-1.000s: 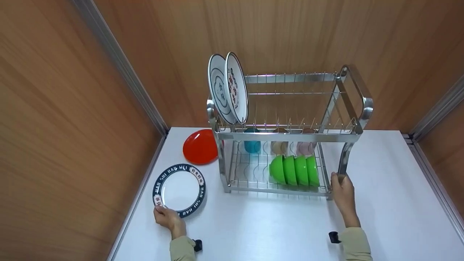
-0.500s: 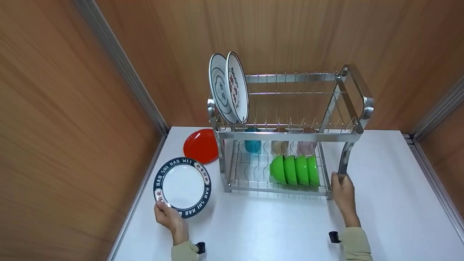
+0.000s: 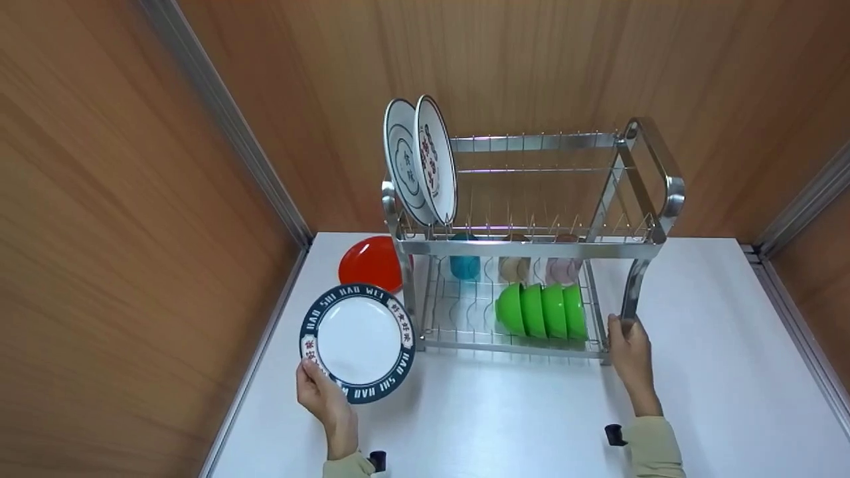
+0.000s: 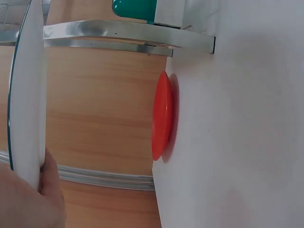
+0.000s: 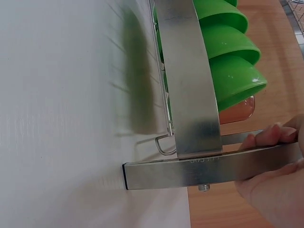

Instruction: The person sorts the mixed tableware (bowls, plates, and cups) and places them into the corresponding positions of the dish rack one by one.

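Note:
My left hand (image 3: 327, 403) pinches the lower left rim of a white plate (image 3: 358, 340) with a dark blue lettered border. In the left wrist view the plate (image 4: 28, 95) appears edge-on, well clear of the table. My right hand (image 3: 630, 355) grips the front right leg of a two-tier metal dish rack (image 3: 524, 250); the right wrist view shows fingers (image 5: 270, 136) wrapped round that leg. Two patterned white plates (image 3: 435, 159) stand upright at the left of the top tier. Below, several green bowls (image 3: 510, 310) nest on their sides in a row.
A red plate (image 3: 368, 262) lies on the white table (image 3: 498, 418) left of the rack, partly hidden by the held plate. Blue (image 3: 465, 265), beige and pink cups stand at the back of the lower tier. Wooden panels (image 3: 531, 66) enclose the table behind and at the sides.
The left hand has lifted the blue-bordered plate and carried it right, toward the rack's left side, where it overlaps the red plate's lower edge. The right hand stays on the leg.

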A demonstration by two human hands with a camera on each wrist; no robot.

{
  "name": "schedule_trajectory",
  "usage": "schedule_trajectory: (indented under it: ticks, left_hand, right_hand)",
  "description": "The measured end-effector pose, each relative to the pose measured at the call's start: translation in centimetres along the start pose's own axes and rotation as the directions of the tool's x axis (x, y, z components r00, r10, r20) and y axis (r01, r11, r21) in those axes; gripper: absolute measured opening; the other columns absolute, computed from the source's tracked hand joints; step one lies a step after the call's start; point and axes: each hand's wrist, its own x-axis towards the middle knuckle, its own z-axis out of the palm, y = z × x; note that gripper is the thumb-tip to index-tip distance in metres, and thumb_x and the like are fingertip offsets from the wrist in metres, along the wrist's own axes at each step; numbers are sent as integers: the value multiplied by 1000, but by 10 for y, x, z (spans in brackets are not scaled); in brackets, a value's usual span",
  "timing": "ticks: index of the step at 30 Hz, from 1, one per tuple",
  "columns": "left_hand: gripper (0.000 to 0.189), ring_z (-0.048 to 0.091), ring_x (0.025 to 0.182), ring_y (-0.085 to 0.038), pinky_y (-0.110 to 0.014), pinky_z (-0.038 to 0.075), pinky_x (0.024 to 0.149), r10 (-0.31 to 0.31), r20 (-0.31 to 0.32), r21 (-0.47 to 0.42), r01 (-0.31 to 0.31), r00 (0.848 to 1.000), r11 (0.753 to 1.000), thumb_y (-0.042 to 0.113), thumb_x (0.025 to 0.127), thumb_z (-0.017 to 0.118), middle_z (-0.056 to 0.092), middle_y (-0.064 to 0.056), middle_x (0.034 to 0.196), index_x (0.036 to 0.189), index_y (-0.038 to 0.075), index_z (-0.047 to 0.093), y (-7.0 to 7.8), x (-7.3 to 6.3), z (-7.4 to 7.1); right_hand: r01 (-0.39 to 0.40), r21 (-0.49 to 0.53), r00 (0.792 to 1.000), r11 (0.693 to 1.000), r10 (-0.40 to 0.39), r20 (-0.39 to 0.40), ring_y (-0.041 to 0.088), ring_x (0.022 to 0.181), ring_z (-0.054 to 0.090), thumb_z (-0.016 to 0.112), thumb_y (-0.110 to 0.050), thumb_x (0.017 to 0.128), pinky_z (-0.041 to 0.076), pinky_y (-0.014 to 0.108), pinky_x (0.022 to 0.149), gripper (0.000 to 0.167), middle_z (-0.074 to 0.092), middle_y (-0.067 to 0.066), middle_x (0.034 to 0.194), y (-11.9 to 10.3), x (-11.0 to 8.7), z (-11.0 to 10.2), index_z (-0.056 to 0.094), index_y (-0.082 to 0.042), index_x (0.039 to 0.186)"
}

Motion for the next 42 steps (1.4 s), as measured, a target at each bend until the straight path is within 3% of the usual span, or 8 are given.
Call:
schedule_trajectory:
  ticks: [8,12,16,22,28,35,38,42]
  left_hand:
    - [47,69,97,-3,-19,57,82,32,67,17,-33,997,999,39,110,45,68,-11,126,138,3,56,7,-18,11]
    - [46,68,96,-3,-19,57,81,25,100,37,-29,995,999,37,111,45,67,-16,128,139,3,55,10,-26,18]
    - [44,69,95,-4,-21,58,79,35,132,46,-41,991,998,34,111,44,67,-17,127,138,1,55,13,-35,23]
    - [44,70,99,-6,-22,58,83,42,169,59,-53,985,997,35,111,44,66,-18,128,137,2,57,17,-49,33]
    - [41,69,106,-12,-22,57,86,75,209,64,-91,975,994,32,112,45,66,-16,129,136,2,58,18,-60,45]
    - [37,70,105,-19,-24,58,85,93,264,60,-113,960,992,28,111,47,68,-15,126,132,2,62,23,-76,60]
    - [36,69,107,-22,-25,58,86,99,292,60,-122,951,991,26,111,48,69,-15,126,132,2,62,25,-84,66]
    - [35,68,110,-24,-27,57,91,120,330,52,-145,936,988,24,111,49,68,-14,127,133,1,63,27,-93,73]
  right_hand:
    - [-11,-16,1000,1000,11,-9,22,87,57,44,-48,108,46,22,66,49,62,16,102,-4,-5,0,56,-1,118]
    - [-2,2,1000,1000,2,-10,27,117,57,46,-47,108,50,36,97,52,61,19,123,-9,-11,-1,53,-1,131]
    - [32,57,999,998,-32,-6,35,147,37,52,-41,107,27,51,122,58,51,22,144,-14,-20,-2,43,1,146]
    - [128,83,990,988,-122,-75,42,150,28,62,-26,105,20,43,124,74,31,29,157,-25,-37,-2,22,5,159]
    - [285,32,941,958,-274,-199,42,144,35,70,-8,97,27,31,122,74,33,28,152,-35,-51,6,27,6,155]
    - [392,59,913,918,-380,-147,42,145,29,72,-3,95,25,25,119,75,28,25,156,-54,-68,21,28,5,155]
    - [424,33,901,905,-418,-117,41,144,33,75,-3,93,29,33,119,73,32,23,156,-65,-77,29,34,4,153]
    - [471,44,882,881,-470,-36,40,148,28,77,-3,91,27,63,118,75,31,18,160,-78,-90,41,37,0,154]
